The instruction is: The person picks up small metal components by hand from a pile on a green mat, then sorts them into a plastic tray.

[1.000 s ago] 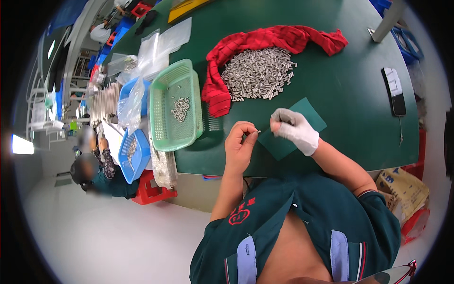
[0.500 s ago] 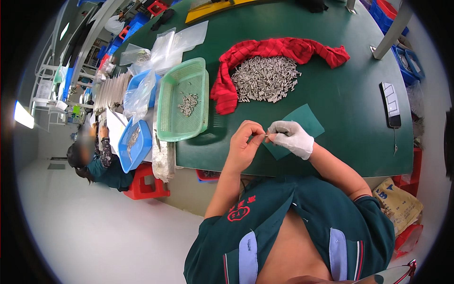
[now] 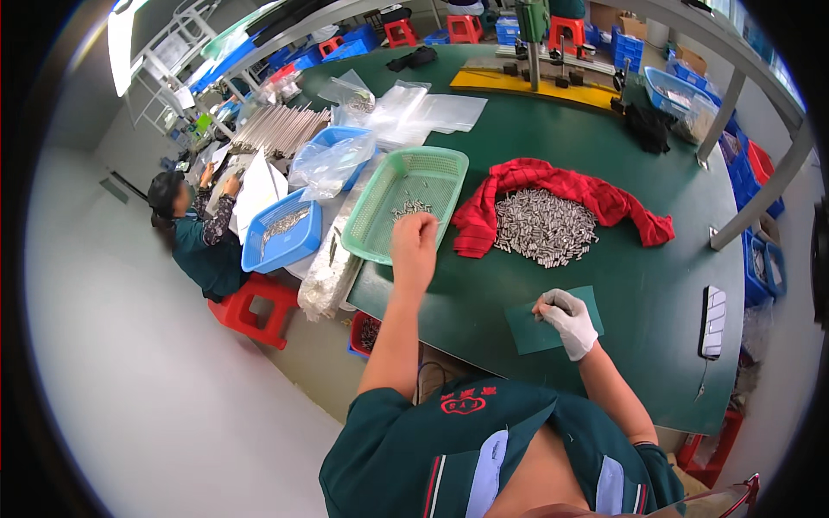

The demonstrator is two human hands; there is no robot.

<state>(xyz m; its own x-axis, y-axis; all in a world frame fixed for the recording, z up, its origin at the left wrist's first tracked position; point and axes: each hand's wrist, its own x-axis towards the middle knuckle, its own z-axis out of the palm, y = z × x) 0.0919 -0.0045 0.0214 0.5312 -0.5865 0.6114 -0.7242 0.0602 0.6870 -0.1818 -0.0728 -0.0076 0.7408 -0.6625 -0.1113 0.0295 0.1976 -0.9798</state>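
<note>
My bare left hand [image 3: 414, 249] is over the near end of a pale green mesh basket [image 3: 377, 217]. Its fingers are pinched together beside a small heap of short metal pins [image 3: 411, 207] in the basket; whatever is between the fingertips is hidden. Above a flat green sheet [image 3: 525, 333] on the table, my right hand [image 3: 570, 323], in a white glove with bare fingertips, is closed with thumb and fingers together. I cannot make out what it holds. A large pile of short metal pins [image 3: 546, 229] lies beyond the hands, partly ringed by a red checked cloth [image 3: 477, 216].
Blue baskets [image 3: 292, 237], clear plastic bags [image 3: 414, 116] and a bundle of long rods [image 3: 281, 129] stand to the left, where a co-worker [image 3: 203, 233] sits. A phone [image 3: 712, 322] lies at right. Behind are a yellow-based fixture [image 3: 509, 84] and metal posts [image 3: 730, 108].
My hands were together at a small metal piece; they are now apart. The left has moved left and forward to the green basket, while the right stays by the green sheet. The view has shifted.
</note>
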